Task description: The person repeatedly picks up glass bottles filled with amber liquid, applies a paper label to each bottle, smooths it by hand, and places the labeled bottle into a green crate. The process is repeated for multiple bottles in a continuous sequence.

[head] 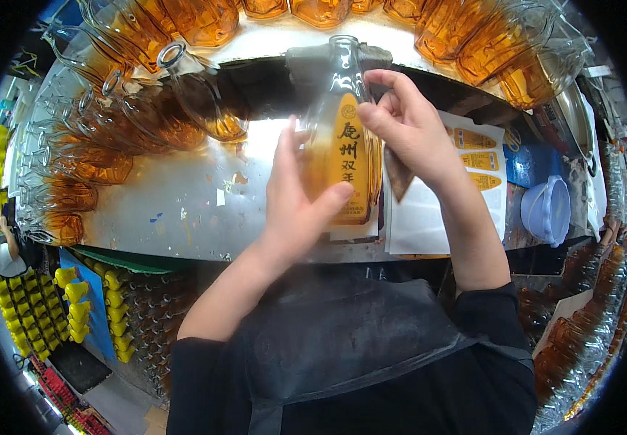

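A glass bottle [340, 157], clear at the neck and amber lower down, is before me with its neck pointing away. An oval yellow label [348, 163] with dark writing is on its face. My left hand [302, 190] is at the bottle's left side, its thumb over the label's lower edge; the fingers are partly hidden and blurred. My right hand [400, 117] is at the right of the neck and shoulder, thumb and index finger near the glass, the other fingers curled. Whether it touches the bottle, I cannot tell. Under the right forearm lies a sheet of yellow labels [476, 157].
Several amber-bottomed glass bottles [180, 130] line the table's left; more [321, 11] stand along the far side. At right are a light-blue lidded tub [546, 211] and a blue object [533, 157]. Yellow pieces [76, 293] stand lower left; another person [6, 250] is at far left.
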Action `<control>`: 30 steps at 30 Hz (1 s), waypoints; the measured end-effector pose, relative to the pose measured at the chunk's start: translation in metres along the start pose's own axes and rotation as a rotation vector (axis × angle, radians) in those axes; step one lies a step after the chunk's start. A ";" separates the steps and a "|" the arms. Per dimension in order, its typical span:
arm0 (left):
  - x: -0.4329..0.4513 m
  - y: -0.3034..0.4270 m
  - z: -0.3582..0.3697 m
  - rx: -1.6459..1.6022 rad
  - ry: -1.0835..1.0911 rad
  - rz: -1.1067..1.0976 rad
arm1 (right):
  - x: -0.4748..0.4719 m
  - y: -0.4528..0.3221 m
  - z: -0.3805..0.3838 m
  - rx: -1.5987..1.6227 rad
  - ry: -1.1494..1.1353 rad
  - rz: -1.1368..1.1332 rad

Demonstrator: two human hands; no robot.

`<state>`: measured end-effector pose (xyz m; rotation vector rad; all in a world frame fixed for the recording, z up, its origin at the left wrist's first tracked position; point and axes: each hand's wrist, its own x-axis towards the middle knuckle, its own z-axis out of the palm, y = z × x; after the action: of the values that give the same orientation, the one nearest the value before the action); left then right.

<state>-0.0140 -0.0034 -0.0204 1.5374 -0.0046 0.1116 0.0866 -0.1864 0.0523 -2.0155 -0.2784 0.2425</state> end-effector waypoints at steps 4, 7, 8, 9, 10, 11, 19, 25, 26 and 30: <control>-0.010 -0.001 -0.008 0.219 -0.081 0.120 | -0.032 0.002 -0.006 -0.005 -0.101 0.063; -0.009 -0.008 -0.012 0.356 -0.106 0.181 | -0.053 0.014 -0.003 -0.136 -0.178 0.018; -0.010 -0.010 -0.012 0.274 -0.093 0.169 | -0.055 0.019 -0.002 -0.046 -0.148 -0.011; -0.010 -0.011 -0.012 0.191 -0.079 0.156 | -0.057 0.023 -0.001 0.033 -0.150 0.024; -0.010 -0.012 -0.012 0.105 -0.074 0.146 | -0.060 0.025 0.000 0.052 -0.156 -0.009; -0.009 -0.012 -0.013 0.086 -0.059 0.129 | -0.061 0.027 0.001 0.070 -0.158 -0.012; -0.003 0.010 -0.014 0.081 -0.018 -0.005 | -0.078 0.019 0.014 -0.127 -0.091 0.006; 0.002 0.014 -0.009 0.036 0.033 -0.017 | -0.076 0.017 0.019 -0.214 -0.061 0.044; 0.002 0.014 -0.009 0.015 0.030 -0.025 | -0.076 0.016 0.020 -0.223 -0.058 0.046; 0.000 0.014 -0.010 0.001 0.037 -0.032 | -0.077 0.012 0.022 -0.264 -0.041 0.041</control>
<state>-0.0153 0.0070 -0.0066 1.5360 0.0499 0.1147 0.0082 -0.1962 0.0358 -2.2811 -0.3078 0.2851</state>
